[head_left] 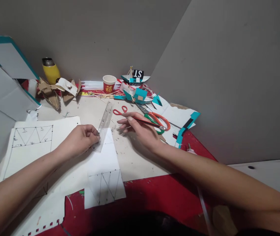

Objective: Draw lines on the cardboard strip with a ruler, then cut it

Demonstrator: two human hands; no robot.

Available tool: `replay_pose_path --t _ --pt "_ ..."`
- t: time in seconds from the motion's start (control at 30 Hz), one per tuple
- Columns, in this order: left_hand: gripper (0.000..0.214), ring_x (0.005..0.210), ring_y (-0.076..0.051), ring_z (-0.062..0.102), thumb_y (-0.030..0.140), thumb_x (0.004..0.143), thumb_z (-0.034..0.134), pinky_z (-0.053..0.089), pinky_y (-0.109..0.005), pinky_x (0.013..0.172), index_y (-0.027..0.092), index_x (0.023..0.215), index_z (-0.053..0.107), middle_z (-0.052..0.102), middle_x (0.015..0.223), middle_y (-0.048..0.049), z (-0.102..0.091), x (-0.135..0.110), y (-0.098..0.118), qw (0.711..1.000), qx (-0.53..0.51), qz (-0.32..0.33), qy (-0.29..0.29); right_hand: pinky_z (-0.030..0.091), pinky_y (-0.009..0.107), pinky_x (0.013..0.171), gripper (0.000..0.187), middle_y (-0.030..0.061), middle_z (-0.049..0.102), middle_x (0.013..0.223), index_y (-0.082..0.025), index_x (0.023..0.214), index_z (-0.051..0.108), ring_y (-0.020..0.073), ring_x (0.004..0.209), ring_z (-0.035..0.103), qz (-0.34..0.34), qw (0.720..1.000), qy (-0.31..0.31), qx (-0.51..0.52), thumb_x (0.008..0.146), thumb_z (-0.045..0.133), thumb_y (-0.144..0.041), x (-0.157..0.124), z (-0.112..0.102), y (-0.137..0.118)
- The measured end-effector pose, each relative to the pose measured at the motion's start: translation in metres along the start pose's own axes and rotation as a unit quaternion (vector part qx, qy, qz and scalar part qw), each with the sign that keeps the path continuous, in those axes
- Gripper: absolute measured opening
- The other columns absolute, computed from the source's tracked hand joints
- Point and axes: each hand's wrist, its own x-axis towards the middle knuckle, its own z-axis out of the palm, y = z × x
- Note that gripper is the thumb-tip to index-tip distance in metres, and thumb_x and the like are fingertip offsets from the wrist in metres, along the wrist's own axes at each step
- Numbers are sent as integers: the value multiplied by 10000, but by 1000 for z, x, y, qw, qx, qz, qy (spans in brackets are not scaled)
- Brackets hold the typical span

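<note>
My left hand (79,139) pinches the lower part of a clear plastic ruler (105,118), which lies slanted over the top of a white paper sheet (102,157). Zigzag lines between two long lines are drawn on the sheet's near end. My right hand (142,131) is raised a little to the right of the ruler, a slim red-and-black pencil (146,121) held between thumb and fingers. Under my left forearm lies a larger paper pad (31,160) with a similar zigzag drawing and small handwritten marks. Red scissor handles (117,112) show just beyond my right fingers.
Orange-handled scissors (164,122) and a green-handled pair (160,132) lie behind my right hand. A red paper cup (109,86), small model boats (136,95), thin sticks, brown cardboard pieces (48,93) and a yellow bottle (50,72) line the back. White board pieces (164,111) lie right.
</note>
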Motion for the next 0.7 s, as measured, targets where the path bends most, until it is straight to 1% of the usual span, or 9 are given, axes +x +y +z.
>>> replay_pose_path --t 0.17,0.3,0.4,0.5,0.6,0.7 --pt "168 400 -98 370 309 693 719 241 -245 438 217 655 584 473 448 63 -1 9 -2 999 25 14 -21 551 286 631 274 66 750 923 -210 1045 634 153 763 684 22 999 18 19 931 603 -458 4 3 3" --pt "157 400 -106 382 323 725 697 260 -254 445 219 685 586 504 454 56 -1 9 -2 998 42 18 -33 535 269 594 338 44 734 855 -204 1038 646 139 701 663 23 999 27 34 910 619 -516 2 5 7" --pt "136 407 -114 387 326 739 678 266 -259 453 224 712 591 513 462 55 -3 8 -2 998 44 20 -41 515 250 536 409 16 687 753 -182 1008 691 122 615 618 12 998 42 46 881 642 -567 2 6 10" --pt "118 422 -119 396 319 742 660 272 -261 471 230 721 587 505 476 59 -4 9 -3 997 58 37 -45 481 227 456 444 -8 632 687 -163 947 730 102 525 569 26 996 60 58 838 684 -590 4 7 13" --pt "109 436 -120 390 314 748 647 277 -262 487 231 722 582 496 486 61 -4 11 -5 995 71 52 -52 453 216 389 403 -10 613 657 -154 867 733 95 472 544 54 993 69 80 800 720 -551 5 10 14" --pt "112 462 -123 390 302 746 644 281 -260 500 230 699 571 501 499 55 -4 12 -4 993 89 66 -51 456 200 379 286 -2 621 667 -156 822 715 101 505 563 70 988 78 111 772 745 -436 9 14 11"
